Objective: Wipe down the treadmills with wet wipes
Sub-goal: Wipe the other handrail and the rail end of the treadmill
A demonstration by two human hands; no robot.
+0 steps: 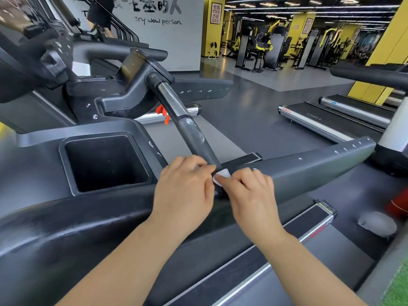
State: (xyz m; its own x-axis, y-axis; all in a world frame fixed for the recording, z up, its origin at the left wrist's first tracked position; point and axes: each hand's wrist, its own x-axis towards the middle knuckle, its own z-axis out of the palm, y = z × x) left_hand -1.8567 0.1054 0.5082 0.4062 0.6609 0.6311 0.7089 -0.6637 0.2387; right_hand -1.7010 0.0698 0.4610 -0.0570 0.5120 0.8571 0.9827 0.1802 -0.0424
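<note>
Head view first: where is the small white folded wet wipe?
— Between the two hands, at the near end of the dark grey round handlebar, where it meets the long dark grey side rail of the black treadmill.
Who has it?
— The right hand pinches its right side between thumb and forefinger. The left hand has its fingers curled, tips at the wipe's left edge. It seems to nip it too, though the contact is partly hidden.
Which way does the work lie?
— The handlebar's long axis runs from the wipe up and away to the left, towards the console. Smeared patches show on its grip, so I'd judge that stretch comes next: a stroke along the bar, away from the body. Both hands are equally close, and the right holds more of the wipe.
Anything beside them?
— A square black cup recess just left of the left hand, and other treadmill decks well off to the right
</note>
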